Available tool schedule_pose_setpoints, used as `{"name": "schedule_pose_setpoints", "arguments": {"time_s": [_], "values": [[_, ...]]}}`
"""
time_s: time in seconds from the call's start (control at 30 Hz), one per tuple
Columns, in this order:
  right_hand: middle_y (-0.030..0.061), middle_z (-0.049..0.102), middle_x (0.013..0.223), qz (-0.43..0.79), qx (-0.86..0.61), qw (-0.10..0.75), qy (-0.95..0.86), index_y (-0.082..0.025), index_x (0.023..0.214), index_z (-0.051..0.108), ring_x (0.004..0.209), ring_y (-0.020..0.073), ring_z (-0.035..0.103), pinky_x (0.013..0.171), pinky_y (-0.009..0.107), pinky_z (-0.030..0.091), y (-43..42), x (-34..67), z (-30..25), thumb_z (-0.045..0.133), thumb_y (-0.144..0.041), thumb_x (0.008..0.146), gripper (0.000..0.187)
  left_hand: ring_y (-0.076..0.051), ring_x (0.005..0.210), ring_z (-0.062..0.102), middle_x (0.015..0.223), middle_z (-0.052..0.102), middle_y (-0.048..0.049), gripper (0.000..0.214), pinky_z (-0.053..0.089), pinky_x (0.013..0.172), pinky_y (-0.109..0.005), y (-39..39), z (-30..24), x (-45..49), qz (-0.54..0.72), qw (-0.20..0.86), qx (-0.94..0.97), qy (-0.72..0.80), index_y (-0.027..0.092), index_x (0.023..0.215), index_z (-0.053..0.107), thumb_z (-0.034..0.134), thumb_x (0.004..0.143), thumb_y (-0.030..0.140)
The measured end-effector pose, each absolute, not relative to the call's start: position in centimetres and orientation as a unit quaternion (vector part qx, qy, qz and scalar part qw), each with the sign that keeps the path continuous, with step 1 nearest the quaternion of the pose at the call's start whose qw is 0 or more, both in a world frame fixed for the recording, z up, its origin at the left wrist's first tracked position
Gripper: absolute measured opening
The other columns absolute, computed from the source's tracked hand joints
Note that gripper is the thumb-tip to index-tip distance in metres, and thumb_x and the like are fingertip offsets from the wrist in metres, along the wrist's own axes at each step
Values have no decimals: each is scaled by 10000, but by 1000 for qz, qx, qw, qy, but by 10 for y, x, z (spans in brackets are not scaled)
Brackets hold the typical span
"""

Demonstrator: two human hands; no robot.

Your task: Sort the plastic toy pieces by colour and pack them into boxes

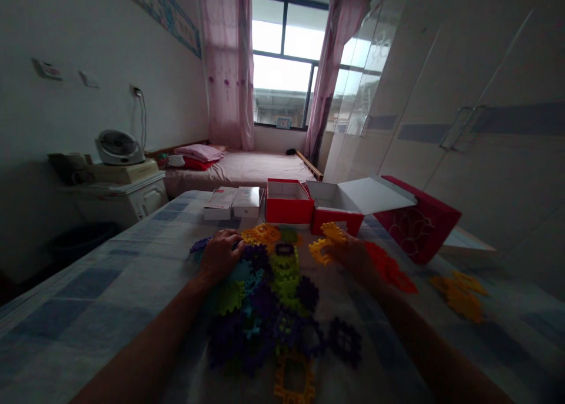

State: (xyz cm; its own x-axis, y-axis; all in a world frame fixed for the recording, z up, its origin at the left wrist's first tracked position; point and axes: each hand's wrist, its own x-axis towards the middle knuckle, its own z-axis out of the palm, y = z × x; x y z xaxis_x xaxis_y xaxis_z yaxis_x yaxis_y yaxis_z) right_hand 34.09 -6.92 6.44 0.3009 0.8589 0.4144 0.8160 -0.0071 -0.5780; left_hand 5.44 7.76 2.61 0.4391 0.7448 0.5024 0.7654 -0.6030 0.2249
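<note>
A heap of interlocking plastic tiles (269,298) in purple, green, yellow and orange lies on a checked cloth (110,286). My left hand (219,255) rests palm down on the heap's far left side, fingers curled over the tiles. My right hand (353,255) is at the heap's far right, fingers closed on yellow tiles (325,243). Red-orange tiles (391,268) lie just right of that hand. More yellow tiles (461,295) are scattered further right.
Beyond the heap stand an open red box (289,209), a second red box with its white lid flap up (353,201), a red lid (421,221) and two white cartons (233,202). A wardrobe lines the right wall; a bed lies beyond.
</note>
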Motion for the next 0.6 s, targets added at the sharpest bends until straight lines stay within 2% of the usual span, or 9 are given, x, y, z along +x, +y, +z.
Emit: {"name": "schedule_pose_setpoints", "arguments": {"time_s": [0.17,0.3,0.37,0.5,0.6], "values": [[60,677,808,-1,-756,356,-549,-187,876,613,671,181,618,578,262,451,-92,368,71,579,-327,722,211,-204,1012,566,1058,651,-67,320,410,938,-325,78,26,54,-280,13,-853,-440,172,899,685,412,837,328],[68,689,819,-61,-803,360,-471,-162,949,617,694,181,629,592,248,443,-132,420,77,554,-352,726,300,-230,1016,568,1075,648,-79,376,421,928,-344,80,24,51,-276,17,-858,-433,170,905,684,379,829,375],[74,693,823,-98,-834,335,-428,-154,957,627,710,189,636,592,247,437,-158,454,80,546,-351,722,317,-245,1023,568,1087,643,-83,394,427,920,-356,83,24,50,-275,17,-860,-428,176,902,685,369,823,399],[93,684,707,-142,-908,240,-312,-137,799,668,654,225,634,522,258,407,-206,518,82,573,-327,673,246,-266,1025,568,1087,643,-93,411,432,918,-380,84,25,49,-266,17,-866,-424,171,898,683,362,823,415],[87,669,631,-114,-926,229,-276,-147,744,682,596,230,628,480,263,396,-227,551,75,592,-316,656,211,-276,1031,566,1095,642,-93,394,438,915,-393,82,27,50,-262,16,-863,-433,174,891,680,366,824,403]]}}
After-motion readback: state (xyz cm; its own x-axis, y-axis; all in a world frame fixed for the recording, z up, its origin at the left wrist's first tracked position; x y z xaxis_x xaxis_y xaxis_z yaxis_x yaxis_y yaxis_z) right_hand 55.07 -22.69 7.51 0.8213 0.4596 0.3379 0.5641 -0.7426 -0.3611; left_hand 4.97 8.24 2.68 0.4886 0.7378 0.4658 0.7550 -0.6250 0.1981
